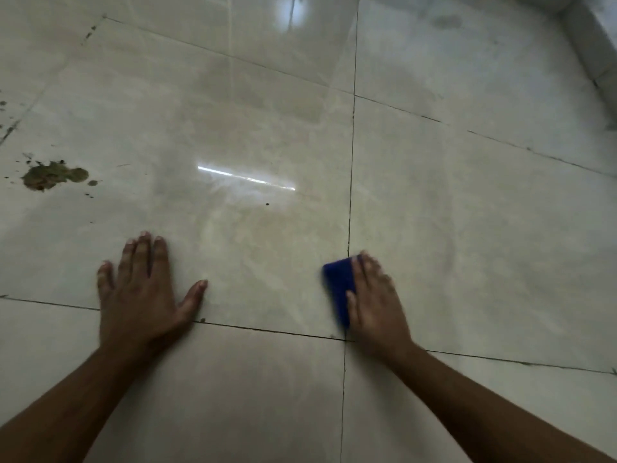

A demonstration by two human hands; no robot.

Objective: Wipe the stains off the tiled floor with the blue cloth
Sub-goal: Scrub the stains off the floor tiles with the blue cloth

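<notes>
Left forearm: bare, enters from the lower left corner and runs up and to the right toward the hand.
Right forearm: bare, enters from the lower right corner and runs up and to the left toward the hand.
Left hand (143, 292): palm down, flat on the tiled floor (253, 128); it straddles a grout line that passes under the heel of the palm.
Left fingers (143, 252): straight, released, holding nothing; four point away from the person, thumb splayed out to the right.
Right hand (374, 295): palm down on top of the blue cloth (339, 285), slightly motion-blurred.
Right fingers (367, 265): laid straight over the cloth and pressing it to the floor, not curled round it; thumb lies along the cloth's visible face.
Blue cloth, position: on the floor beneath the right hand, just left of a vertical grout line and just above the crossing of four tiles; only its left part shows past the hand.
Blue cloth, axis: folded into a compact oblong; long axis runs near to far, tilted slightly, far end at the fingertips.
Writing or labels: none legible on cloth or floor.
Tiled floor: large glossy beige tiles with dark grout lines; a bright streak of reflected light lies beyond the hands.
Stain (53, 175): brown-green blotch with small splatter specks, left of and beyond the left hand, well apart from the cloth.
Far specks (6, 128): dark marks along a grout line at the left edge.
Far right corner: a pale raised edge (587, 48) borders the floor.
</notes>
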